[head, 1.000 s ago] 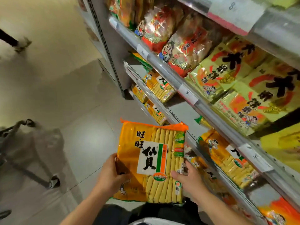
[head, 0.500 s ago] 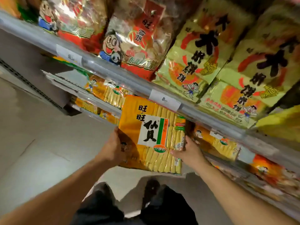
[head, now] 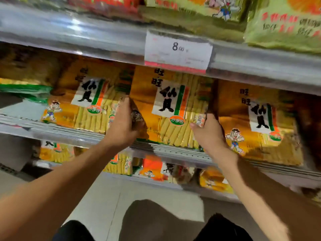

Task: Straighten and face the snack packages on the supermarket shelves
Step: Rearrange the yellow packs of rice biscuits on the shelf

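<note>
An orange rice-cracker package (head: pixel 171 108) stands upright on the middle shelf (head: pixel 173 152), its label facing me. My left hand (head: pixel 121 124) grips its lower left edge and my right hand (head: pixel 207 133) grips its lower right edge. A matching orange package (head: pixel 86 103) stands just to its left, and another (head: pixel 257 122) to its right, both facing out. The top of the held package reaches under the upper shelf rail (head: pixel 104 40).
A white price tag (head: pixel 178 49) reading 8.00 hangs on the upper rail. Green-yellow snack bags (head: pixel 284 23) lie on the shelf above. More orange packages (head: pixel 152 171) fill the lower shelf. A green package (head: pixel 24 91) lies at far left. Grey floor shows below.
The package came up from in front of the shelves and now stands on the middle shelf between two matching packs. Both hands stayed on its lower edges. The view closed in on the shelf.
</note>
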Action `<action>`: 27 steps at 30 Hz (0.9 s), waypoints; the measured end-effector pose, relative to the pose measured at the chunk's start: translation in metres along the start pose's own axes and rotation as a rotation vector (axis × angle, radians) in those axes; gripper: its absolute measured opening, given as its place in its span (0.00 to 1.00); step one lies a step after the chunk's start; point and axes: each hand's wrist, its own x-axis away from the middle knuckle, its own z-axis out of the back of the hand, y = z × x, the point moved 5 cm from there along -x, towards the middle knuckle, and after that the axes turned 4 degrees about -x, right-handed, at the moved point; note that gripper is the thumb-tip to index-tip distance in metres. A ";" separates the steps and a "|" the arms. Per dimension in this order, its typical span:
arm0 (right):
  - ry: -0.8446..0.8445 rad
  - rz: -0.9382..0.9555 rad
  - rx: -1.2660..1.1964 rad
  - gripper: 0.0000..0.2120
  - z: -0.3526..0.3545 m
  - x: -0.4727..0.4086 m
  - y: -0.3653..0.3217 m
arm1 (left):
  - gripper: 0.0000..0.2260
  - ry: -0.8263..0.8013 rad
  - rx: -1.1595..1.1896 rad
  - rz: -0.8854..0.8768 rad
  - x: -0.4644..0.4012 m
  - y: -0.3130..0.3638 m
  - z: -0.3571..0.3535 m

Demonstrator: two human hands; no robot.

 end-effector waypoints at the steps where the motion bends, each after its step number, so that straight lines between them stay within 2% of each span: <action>1: 0.015 0.004 0.028 0.20 -0.004 0.000 0.005 | 0.23 0.017 -0.060 -0.072 0.002 -0.002 -0.007; 3: 0.046 0.024 0.075 0.28 -0.009 0.001 0.012 | 0.28 0.012 -0.217 -0.134 0.004 -0.008 -0.021; 7: 0.119 0.077 0.172 0.32 -0.013 0.003 0.016 | 0.39 -0.094 -0.492 -0.019 0.000 -0.024 -0.043; 14: 0.159 0.164 0.270 0.33 -0.024 0.020 0.018 | 0.28 -0.051 -0.615 -0.123 0.012 -0.014 -0.041; 22: 0.224 0.295 0.348 0.33 -0.031 0.030 0.018 | 0.28 0.010 -0.632 -0.150 0.015 -0.016 -0.045; 27: 0.205 0.449 0.389 0.27 -0.034 0.048 0.019 | 0.23 0.147 -0.594 -0.261 0.021 -0.012 -0.043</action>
